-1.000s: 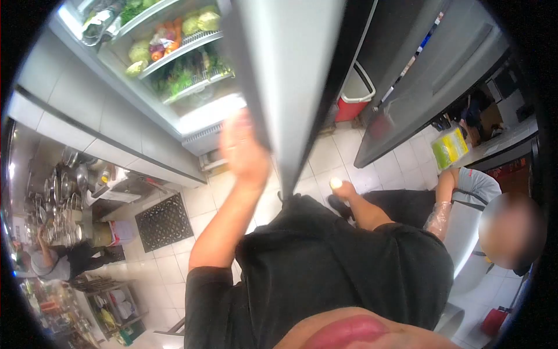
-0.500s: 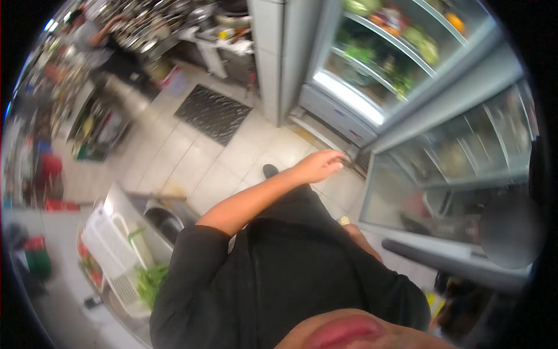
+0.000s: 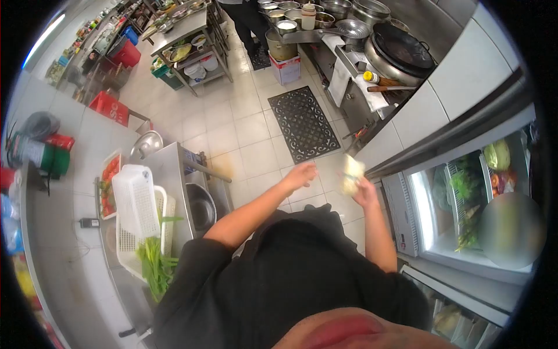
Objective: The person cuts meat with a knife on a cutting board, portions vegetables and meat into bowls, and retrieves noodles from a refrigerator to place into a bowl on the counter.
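My right hand (image 3: 365,193) grips a pale yellow bundle (image 3: 351,175) with a darker band around its middle; it is blurred, and I cannot make out its kind. It is held in front of my body, to the left of the fridge (image 3: 401,212). My left hand (image 3: 301,176) is held out over the tiled floor with its fingers loosely bent and nothing visible in them. Green vegetables sit on lit shelves inside the fridge. Its glass door (image 3: 465,308) stands open beside me at the lower right.
On my left, a steel table (image 3: 168,168) bears white plastic baskets (image 3: 135,195), long green leaves (image 3: 156,264) and a tray of tomatoes (image 3: 110,177). A black mat (image 3: 305,123) lies on the floor ahead. Beyond it are a wok stove (image 3: 401,55) and a person's legs (image 3: 244,26).
My view has swung left, away from the fridge and its door. My right hand has come up from beside my body with the pale bundle, which was mostly hidden before.
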